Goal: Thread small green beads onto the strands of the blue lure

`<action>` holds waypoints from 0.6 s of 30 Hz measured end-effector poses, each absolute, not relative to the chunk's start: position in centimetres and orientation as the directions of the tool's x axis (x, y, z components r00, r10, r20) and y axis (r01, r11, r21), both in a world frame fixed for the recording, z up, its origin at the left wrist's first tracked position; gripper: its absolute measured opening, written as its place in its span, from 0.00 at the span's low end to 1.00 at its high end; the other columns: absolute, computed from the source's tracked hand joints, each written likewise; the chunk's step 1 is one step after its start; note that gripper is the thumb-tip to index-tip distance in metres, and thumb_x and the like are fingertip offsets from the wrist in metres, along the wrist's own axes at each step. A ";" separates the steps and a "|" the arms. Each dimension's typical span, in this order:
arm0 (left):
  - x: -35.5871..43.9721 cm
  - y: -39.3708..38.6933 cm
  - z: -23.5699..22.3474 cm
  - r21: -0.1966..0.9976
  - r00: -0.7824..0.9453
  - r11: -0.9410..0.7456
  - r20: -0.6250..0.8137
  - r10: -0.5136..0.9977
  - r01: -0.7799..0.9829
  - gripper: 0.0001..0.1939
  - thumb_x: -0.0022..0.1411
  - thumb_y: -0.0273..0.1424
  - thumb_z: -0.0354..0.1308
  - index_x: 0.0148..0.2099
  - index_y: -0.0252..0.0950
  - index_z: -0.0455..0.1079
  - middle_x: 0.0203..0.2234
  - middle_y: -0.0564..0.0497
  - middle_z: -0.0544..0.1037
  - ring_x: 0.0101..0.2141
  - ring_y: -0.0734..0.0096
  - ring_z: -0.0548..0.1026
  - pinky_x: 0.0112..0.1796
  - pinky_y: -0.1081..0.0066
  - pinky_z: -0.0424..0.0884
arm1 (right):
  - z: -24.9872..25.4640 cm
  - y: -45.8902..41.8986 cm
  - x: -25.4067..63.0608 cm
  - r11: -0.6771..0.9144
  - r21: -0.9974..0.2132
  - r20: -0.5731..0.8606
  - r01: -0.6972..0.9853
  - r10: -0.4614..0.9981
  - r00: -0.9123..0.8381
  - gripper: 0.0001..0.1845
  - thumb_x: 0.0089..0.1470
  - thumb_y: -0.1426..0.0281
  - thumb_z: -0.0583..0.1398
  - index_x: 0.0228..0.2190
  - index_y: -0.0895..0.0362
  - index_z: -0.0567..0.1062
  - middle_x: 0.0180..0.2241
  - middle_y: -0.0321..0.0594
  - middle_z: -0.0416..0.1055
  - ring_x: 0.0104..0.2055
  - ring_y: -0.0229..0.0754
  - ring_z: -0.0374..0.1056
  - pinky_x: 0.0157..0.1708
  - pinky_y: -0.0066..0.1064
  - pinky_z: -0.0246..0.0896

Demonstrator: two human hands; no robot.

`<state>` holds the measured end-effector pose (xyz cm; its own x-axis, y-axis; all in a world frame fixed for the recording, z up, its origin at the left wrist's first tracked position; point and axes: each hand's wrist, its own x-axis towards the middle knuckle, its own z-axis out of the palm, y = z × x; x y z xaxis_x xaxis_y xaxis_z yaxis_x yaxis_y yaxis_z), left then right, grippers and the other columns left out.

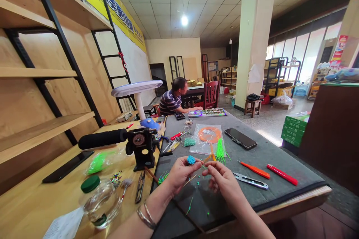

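Note:
My left hand (179,173) is closed, with a small round blue beaded piece (191,160) showing above its thumb and finger. Close beside it, the fingers of my right hand (223,181) are pinched at a thin green strand (203,167) that runs between the two hands; its ends are hidden. A thin pointed stick (190,180) shows by my left hand. Small green beads (198,183) and a loose green thread (190,206) lie on the dark mat below. Thread snips (251,180) lie right of my right hand.
An orange-handled tool (255,170), a red pen-like tool (282,174) and a phone (240,138) lie to the right. Ahead are bright green strands (221,151) and an orange coil (209,134). A black winder (141,147) and lidded jar (101,203) stand left. Another person (171,99) sits beyond.

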<state>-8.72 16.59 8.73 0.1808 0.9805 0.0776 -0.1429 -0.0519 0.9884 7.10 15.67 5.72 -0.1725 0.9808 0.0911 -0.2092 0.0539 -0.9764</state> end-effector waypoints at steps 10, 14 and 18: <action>-8.7 16.5 8.9 0.973 0.160 -0.217 0.228 0.960 -0.084 0.17 0.44 0.42 0.69 0.27 0.31 0.76 0.19 0.52 0.74 0.23 0.75 0.65 0.28 0.74 0.61 | 6.5 15.7 6.2 0.067 -0.975 0.115 -0.210 0.967 -0.227 0.24 0.39 0.50 0.65 0.29 0.58 0.71 0.22 0.34 0.72 0.16 0.31 0.62 0.14 0.22 0.53; -8.7 16.7 8.4 0.980 0.165 -0.178 0.190 0.968 -0.085 0.19 0.43 0.44 0.68 0.29 0.31 0.76 0.18 0.54 0.71 0.20 0.79 0.61 0.23 0.75 0.55 | 6.6 15.6 6.4 0.088 -0.977 0.122 -0.194 0.977 -0.176 0.24 0.37 0.49 0.66 0.23 0.57 0.69 0.16 0.29 0.66 0.14 0.30 0.57 0.14 0.22 0.50; -8.4 16.7 7.9 0.996 0.251 -0.065 0.078 0.965 -0.059 0.25 0.45 0.48 0.65 0.34 0.30 0.76 0.17 0.57 0.67 0.15 0.84 0.51 0.18 0.75 0.44 | 6.8 15.4 7.0 0.111 -0.952 0.146 -0.285 0.984 -0.105 0.21 0.40 0.52 0.67 0.25 0.57 0.69 0.18 0.30 0.66 0.15 0.30 0.57 0.15 0.23 0.50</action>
<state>-8.36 16.74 7.93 0.2511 0.9648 0.0777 -0.0592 -0.0648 0.9961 6.95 15.38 6.81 -0.1052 0.9837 0.1460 -0.2850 0.1109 -0.9521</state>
